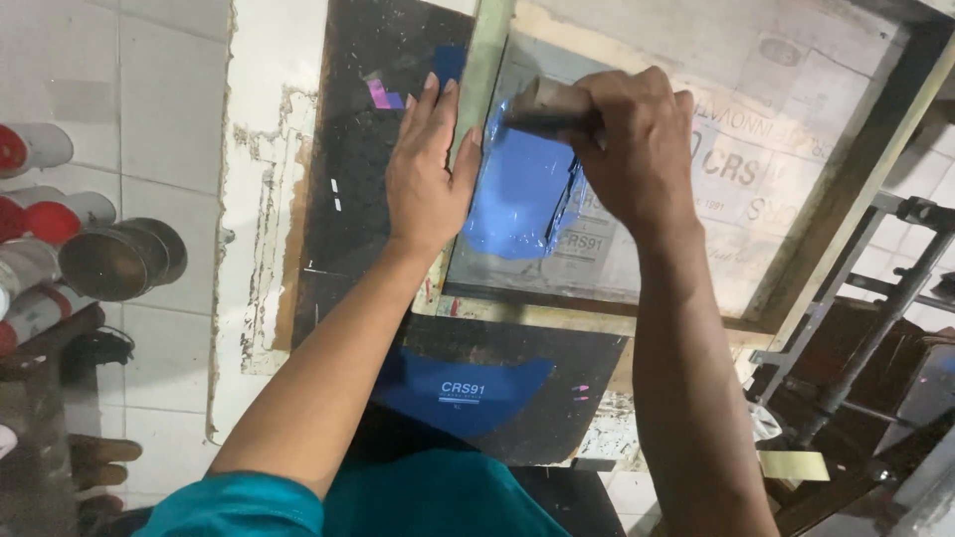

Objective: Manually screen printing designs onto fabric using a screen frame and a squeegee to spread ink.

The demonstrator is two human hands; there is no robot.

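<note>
A wooden-framed printing screen (841, 199) lies on a dark board (358, 189), with a pool of blue ink (517, 194) on its mesh near the left side. My right hand (637, 149) grips the wooden handle of a squeegee (547, 104), whose blade rests at the ink. My left hand (428, 169) lies flat, fingers together, pressing on the left rail of the frame. Below the frame a blue cloth piece (463, 393) with a small white print sits on the board.
Several metal cans (119, 261) and red-capped containers (45, 221) stand at the left on the tiled surface. A metal stand with bars (875, 328) is at the right. Teal clothing (398, 502) fills the bottom edge.
</note>
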